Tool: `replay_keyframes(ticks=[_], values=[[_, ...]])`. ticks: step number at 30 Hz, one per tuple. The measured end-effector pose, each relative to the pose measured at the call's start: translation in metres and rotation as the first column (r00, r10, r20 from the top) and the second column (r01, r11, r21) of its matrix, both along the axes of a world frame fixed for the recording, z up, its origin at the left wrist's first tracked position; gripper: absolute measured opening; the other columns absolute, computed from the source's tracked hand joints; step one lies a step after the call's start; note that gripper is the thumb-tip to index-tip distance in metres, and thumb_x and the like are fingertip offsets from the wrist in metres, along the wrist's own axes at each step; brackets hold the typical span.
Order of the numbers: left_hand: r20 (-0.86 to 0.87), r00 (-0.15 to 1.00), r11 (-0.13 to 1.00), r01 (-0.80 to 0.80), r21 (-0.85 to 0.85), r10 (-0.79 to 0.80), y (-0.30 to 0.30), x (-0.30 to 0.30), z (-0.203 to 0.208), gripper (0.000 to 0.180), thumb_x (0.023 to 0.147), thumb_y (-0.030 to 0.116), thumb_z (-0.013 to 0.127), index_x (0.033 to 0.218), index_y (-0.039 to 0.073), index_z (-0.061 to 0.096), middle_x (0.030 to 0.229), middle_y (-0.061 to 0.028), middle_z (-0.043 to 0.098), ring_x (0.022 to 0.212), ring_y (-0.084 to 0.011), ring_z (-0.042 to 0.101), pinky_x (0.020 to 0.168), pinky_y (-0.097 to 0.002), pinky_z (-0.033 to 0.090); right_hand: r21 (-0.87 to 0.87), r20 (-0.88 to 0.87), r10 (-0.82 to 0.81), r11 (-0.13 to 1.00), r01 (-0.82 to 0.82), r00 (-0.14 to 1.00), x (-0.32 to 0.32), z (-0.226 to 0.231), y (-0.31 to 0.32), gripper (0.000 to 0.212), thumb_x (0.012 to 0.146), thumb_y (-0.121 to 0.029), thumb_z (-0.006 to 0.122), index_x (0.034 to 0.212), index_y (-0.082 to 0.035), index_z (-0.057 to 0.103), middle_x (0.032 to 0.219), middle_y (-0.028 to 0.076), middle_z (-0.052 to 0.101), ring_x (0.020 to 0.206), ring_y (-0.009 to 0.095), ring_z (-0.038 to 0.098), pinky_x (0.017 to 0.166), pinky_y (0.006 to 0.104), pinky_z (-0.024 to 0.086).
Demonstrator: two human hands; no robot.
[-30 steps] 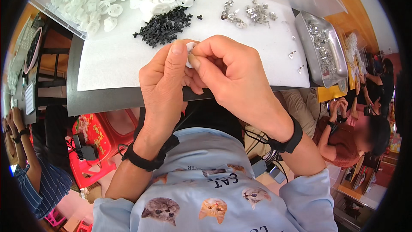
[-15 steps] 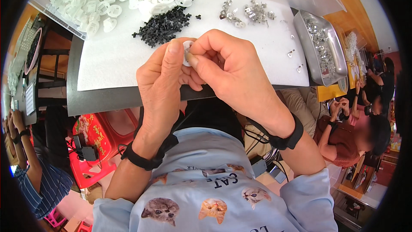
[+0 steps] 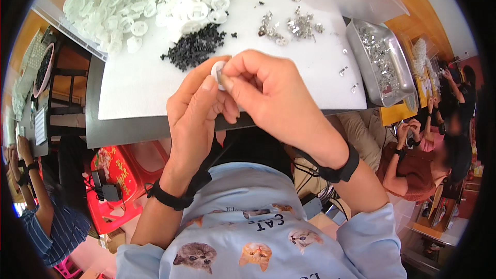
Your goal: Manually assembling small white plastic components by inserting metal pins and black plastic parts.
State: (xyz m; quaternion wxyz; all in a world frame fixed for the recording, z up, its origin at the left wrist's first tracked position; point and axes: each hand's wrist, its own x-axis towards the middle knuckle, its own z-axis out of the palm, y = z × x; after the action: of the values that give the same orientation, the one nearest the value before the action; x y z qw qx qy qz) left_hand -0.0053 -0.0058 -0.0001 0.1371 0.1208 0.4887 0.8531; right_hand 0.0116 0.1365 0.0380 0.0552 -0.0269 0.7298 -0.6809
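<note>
Between both hands, above the table's near edge, is a small round white plastic part (image 3: 219, 72). My left hand (image 3: 192, 104) pinches its rim between thumb and fingers. My right hand (image 3: 268, 90) is closed at the same part, its thumb and forefinger tips pressed against its face; anything small between those tips is hidden. Just beyond the hands lies a pile of small black plastic pieces (image 3: 194, 46). Behind it heaps a large mass of similar translucent white round parts (image 3: 155, 0). Small metal clips (image 3: 302, 25) lie in loose clusters to the right.
A white foam sheet (image 3: 289, 72) covers the dark table (image 3: 134, 130). At its right stands a metal tray (image 3: 385, 62) full of small metal parts. A red plastic stool (image 3: 111, 175) is below left. Other people work at tables on both sides.
The whole view has shifted slightly, with the table sitting a little lower. Both hands keep hold of the white part, now tilted more edge-on, and the right fingertips stay against it.
</note>
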Motion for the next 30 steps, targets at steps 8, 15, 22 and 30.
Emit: replay_keyframes(ticks=[8,15,22,30], values=[[0.089,0.994,0.992,0.046,0.114,-0.056,-0.005,-0.008,0.003,0.035,0.098,0.020,0.037,0.116,-0.007,0.051,0.081,-0.0102,0.061,0.059,-0.0129,0.056,0.054,-0.0232,0.045,0.251,-0.394,0.095,0.968,0.008,0.914,0.008,0.007,0.011,0.013,0.089,-0.003,0.051,0.099,0.001,0.058,0.082,0.010,0.058,0.053,0.015,0.058,0.049,0.0290,0.046],[0.075,0.993,0.996,0.093,0.012,-0.094,-0.004,-0.001,0.002,0.034,0.097,0.019,0.039,0.117,-0.006,0.051,0.080,-0.0091,0.059,0.061,-0.0131,0.056,0.055,-0.0243,0.045,0.084,-0.083,0.006,0.996,0.001,0.997,0.000,0.006,0.006,0.008,0.088,-0.006,0.056,0.090,0.001,0.054,0.069,0.004,0.057,0.059,0.008,0.051,0.052,0.0246,0.042],[0.090,0.990,0.993,0.115,-0.019,-0.113,-0.010,-0.001,0.003,0.032,0.097,0.017,0.038,0.112,-0.005,0.056,0.082,-0.0076,0.059,0.064,-0.0119,0.056,0.057,-0.0238,0.045,0.519,0.022,0.108,0.848,-0.104,0.994,-0.044,0.062,0.053,0.011,0.086,-0.009,0.056,0.090,0.000,0.057,0.076,0.010,0.059,0.070,0.015,0.056,0.060,0.0298,0.044],[0.089,0.972,0.973,0.225,-0.056,-0.220,-0.012,-0.005,0.004,0.030,0.097,0.015,0.039,0.111,-0.003,0.058,0.082,-0.0067,0.058,0.064,-0.0102,0.055,0.058,-0.0239,0.046,0.894,-0.170,0.449,0.444,-0.054,0.877,-0.088,0.029,0.050,0.014,0.079,-0.004,0.049,0.085,0.002,0.059,0.088,0.021,0.062,0.083,0.038,0.059,0.070,0.0445,0.048]])
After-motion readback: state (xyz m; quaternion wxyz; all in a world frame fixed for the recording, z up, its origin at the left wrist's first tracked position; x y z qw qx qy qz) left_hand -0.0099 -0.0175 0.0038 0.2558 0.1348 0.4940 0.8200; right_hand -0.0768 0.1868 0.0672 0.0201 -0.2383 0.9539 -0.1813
